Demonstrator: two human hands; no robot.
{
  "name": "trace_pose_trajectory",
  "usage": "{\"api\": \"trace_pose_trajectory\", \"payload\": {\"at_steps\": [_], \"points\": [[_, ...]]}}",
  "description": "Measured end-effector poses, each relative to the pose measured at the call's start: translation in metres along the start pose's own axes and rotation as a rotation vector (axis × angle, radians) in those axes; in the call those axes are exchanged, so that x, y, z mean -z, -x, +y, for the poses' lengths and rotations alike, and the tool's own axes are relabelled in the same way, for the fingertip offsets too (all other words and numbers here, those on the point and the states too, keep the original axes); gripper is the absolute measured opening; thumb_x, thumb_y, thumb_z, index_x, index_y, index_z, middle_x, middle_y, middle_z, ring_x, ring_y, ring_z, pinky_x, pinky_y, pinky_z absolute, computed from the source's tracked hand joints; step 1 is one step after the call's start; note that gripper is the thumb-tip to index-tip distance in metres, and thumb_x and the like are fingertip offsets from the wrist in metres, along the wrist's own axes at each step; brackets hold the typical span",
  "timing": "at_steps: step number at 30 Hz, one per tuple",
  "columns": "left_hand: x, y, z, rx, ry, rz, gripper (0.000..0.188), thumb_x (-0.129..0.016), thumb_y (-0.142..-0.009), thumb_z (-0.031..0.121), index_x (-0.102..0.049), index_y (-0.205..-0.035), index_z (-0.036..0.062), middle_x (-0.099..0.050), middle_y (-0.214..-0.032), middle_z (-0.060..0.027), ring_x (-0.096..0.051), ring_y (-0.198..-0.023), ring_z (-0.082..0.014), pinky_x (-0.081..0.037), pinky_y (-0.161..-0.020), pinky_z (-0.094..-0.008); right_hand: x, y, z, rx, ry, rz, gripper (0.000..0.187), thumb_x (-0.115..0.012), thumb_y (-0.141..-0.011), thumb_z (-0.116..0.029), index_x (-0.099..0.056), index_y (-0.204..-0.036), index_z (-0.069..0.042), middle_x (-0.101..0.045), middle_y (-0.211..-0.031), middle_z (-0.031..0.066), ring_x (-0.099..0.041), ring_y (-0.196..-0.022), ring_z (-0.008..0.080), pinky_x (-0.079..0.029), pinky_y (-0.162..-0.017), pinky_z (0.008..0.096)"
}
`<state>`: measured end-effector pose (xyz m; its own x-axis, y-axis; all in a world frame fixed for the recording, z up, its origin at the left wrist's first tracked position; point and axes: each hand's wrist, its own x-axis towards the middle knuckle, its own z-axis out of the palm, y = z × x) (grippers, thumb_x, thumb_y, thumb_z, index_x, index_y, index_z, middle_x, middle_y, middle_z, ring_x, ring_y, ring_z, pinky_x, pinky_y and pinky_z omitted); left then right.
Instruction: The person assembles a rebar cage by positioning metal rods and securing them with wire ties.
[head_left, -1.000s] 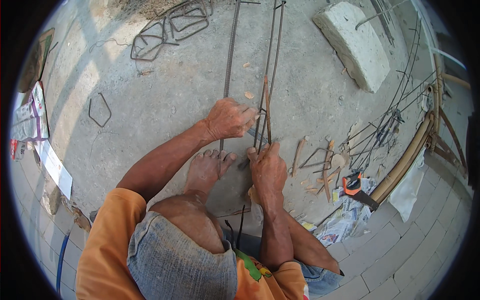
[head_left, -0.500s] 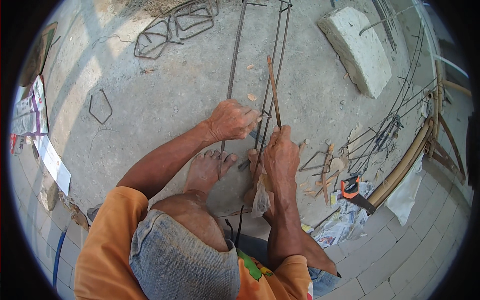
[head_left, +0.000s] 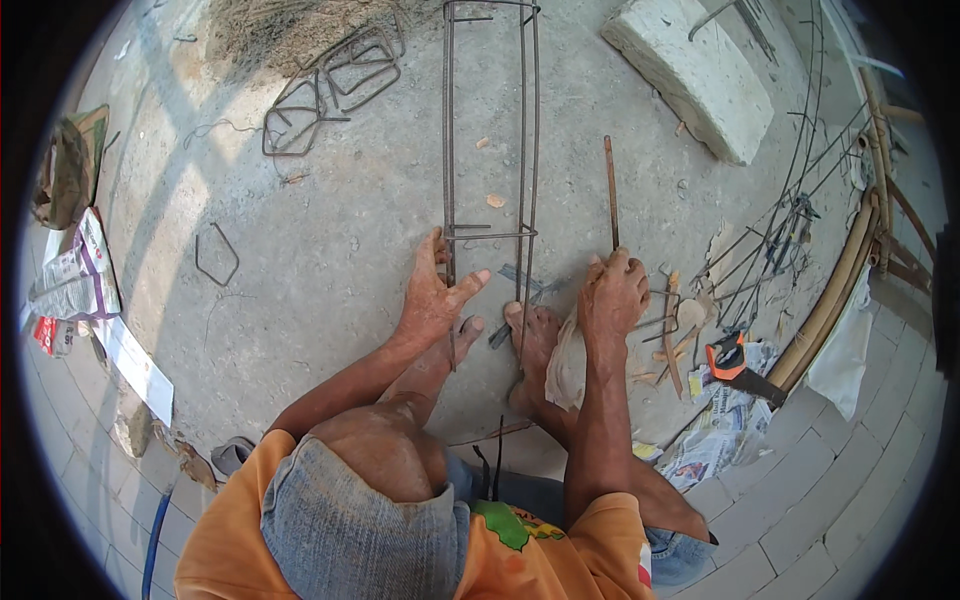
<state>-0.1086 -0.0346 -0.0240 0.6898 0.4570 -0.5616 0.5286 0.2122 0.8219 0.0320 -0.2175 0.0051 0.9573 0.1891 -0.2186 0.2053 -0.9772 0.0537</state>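
Note:
A long rebar cage (head_left: 530, 130) runs away from me between my bare feet, its bars joined by square stirrups. The nearest stirrup (head_left: 490, 236) crosses just ahead of my feet. My left hand (head_left: 432, 297) is at the left-hand bars, fingers up against them, thumb stretched out to the right. Whether it grips a bar is hard to see, but the fingers look spread. To the right of the cage, apart from it, my right hand (head_left: 613, 298) is closed around a thin rusty rod (head_left: 611, 190) that points away from me. A clear plastic bag (head_left: 567, 365) hangs below that wrist.
Several bent stirrups (head_left: 360, 75) lie at the far left, and a single one (head_left: 217, 255) nearer. A concrete block (head_left: 695, 75) sits far right. An orange-handled saw (head_left: 738, 368) rests on newspaper (head_left: 710, 430), beside scrap rods and bamboo poles (head_left: 835, 300).
My left hand has left the right-hand bars for the left-hand ones and its fingers have opened. My right hand has moved right with the rod, away from the cage.

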Motion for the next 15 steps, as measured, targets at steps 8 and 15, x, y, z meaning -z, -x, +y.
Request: {"api": "trace_pose_trajectory", "payload": {"at_steps": [8, 15], "points": [[0.010, -0.023, -0.010, -0.035, -0.139, 0.039, 0.060, -0.057, -0.075, -0.001, -0.043, -0.133, -0.0119, -0.057, -0.113, -0.0178, -0.058, -0.089, -0.0184, -0.051, -0.078, -0.0300, 0.006, 0.048, -0.059, 0.067, -0.740, -0.233, 0.052, -0.063, -0.090, -0.031, -0.048, -0.123, 0.006, -0.052, -0.119, 0.0279, -0.055, -0.105, 0.0476, -0.048, -0.085, 0.0515], [0.021, -0.015, 0.007, 0.004, -0.102, -0.053, 0.058, -0.058, -0.079, -0.002, -0.043, -0.134, -0.0104, -0.058, -0.112, -0.0154, -0.057, -0.100, -0.0190, -0.050, -0.083, -0.0290, 0.006, 0.045, -0.060, 0.124, -0.606, -0.345, 0.056, -0.064, -0.084, -0.027, -0.045, -0.125, 0.007, -0.055, -0.113, 0.0320, -0.056, -0.106, 0.0482, -0.045, -0.090, 0.0530]]}}
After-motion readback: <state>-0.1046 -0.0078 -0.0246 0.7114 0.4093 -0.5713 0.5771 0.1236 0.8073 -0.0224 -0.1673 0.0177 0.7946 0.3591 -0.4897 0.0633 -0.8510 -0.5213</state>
